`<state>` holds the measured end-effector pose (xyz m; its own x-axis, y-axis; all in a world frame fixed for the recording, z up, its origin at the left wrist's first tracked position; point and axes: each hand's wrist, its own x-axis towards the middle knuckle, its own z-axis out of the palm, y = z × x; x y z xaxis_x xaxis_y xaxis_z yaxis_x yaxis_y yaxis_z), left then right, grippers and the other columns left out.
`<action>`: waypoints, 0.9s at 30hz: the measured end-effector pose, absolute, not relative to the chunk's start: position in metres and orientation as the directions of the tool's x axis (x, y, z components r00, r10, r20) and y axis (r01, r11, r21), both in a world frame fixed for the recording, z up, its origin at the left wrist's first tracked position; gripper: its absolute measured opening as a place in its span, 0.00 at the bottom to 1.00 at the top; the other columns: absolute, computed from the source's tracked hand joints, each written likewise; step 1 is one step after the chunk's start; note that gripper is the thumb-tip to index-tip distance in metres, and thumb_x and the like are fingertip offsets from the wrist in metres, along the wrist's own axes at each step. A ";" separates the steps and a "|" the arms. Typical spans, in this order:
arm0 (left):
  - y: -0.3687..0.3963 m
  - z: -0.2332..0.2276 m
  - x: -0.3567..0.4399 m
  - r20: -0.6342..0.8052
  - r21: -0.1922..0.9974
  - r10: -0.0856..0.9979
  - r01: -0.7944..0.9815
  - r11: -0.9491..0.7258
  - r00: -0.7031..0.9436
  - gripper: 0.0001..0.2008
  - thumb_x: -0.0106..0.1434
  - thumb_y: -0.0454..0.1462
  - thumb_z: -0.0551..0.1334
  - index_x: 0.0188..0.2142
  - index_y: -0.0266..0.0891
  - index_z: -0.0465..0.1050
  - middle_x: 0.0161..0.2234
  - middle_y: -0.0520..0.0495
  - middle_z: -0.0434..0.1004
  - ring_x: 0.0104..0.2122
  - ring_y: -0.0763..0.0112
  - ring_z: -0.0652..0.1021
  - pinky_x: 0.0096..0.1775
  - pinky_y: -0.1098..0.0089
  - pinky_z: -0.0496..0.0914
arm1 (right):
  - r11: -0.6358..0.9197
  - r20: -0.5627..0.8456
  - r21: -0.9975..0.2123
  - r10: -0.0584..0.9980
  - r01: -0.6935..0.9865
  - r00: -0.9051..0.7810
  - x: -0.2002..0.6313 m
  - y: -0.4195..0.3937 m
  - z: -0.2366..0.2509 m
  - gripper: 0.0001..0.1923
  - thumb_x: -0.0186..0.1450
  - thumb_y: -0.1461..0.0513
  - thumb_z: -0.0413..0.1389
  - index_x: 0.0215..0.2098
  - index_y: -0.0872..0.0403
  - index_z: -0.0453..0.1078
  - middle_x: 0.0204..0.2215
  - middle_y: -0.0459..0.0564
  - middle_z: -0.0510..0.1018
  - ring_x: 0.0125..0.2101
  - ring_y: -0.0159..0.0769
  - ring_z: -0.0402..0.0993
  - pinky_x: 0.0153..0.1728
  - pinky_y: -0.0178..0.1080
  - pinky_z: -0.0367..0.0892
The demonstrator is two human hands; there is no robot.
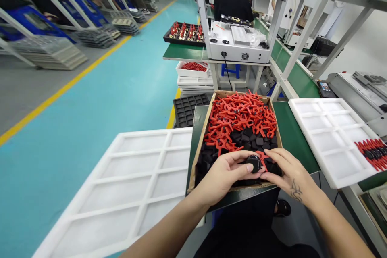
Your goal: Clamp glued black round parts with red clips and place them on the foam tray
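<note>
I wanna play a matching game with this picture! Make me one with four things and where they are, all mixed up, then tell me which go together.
Things:
1. Shiny black piece
2. Big heap of red pieces
3. Row of red-and-black pieces
4. Long yellow line

Places:
A. In the white tray on the right
B. Along the floor
C. At the fingers of the person's left hand
D. In the cardboard box

Right pairs: 1-C, 2-D, 3-A, 4-B
</note>
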<state>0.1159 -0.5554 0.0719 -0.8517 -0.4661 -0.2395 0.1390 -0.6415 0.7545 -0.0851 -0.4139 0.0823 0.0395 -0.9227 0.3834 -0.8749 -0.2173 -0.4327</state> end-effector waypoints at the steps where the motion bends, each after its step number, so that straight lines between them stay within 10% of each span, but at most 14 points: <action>1: -0.555 0.071 0.116 -0.238 0.750 -0.461 0.140 -0.647 -0.855 0.20 0.59 0.38 0.80 0.49 0.35 0.84 0.44 0.39 0.90 0.44 0.51 0.89 0.55 0.49 0.82 | -0.224 0.393 -0.425 -0.918 -0.877 0.044 -0.085 -0.415 0.081 0.30 0.76 0.58 0.62 0.73 0.50 0.63 0.56 0.61 0.80 0.55 0.49 0.81 0.55 0.51 0.81; 8: -0.555 0.071 0.116 -0.204 0.767 -0.495 0.176 -0.617 -0.845 0.19 0.60 0.38 0.79 0.49 0.36 0.85 0.48 0.39 0.89 0.45 0.53 0.89 0.57 0.49 0.81 | -0.225 0.445 -0.396 -0.895 -0.890 0.028 -0.084 -0.416 0.086 0.27 0.76 0.63 0.59 0.72 0.50 0.64 0.54 0.60 0.81 0.52 0.48 0.82 0.54 0.49 0.81; 27: -0.555 0.073 0.118 -0.137 0.848 -0.489 0.153 -0.507 -0.861 0.17 0.66 0.39 0.76 0.53 0.38 0.84 0.58 0.39 0.84 0.53 0.52 0.86 0.57 0.55 0.82 | 0.026 0.192 -0.845 -0.917 -0.534 -0.349 -0.069 -0.400 0.095 0.16 0.79 0.57 0.55 0.56 0.51 0.83 0.34 0.49 0.80 0.23 0.31 0.73 0.27 0.36 0.71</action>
<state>0.1175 -0.5548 0.0733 -0.8612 -0.4894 -0.1374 0.1529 -0.5070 0.8483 -0.0690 -0.3997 0.0945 -0.3493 -0.9170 0.1924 -0.5343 0.0263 -0.8449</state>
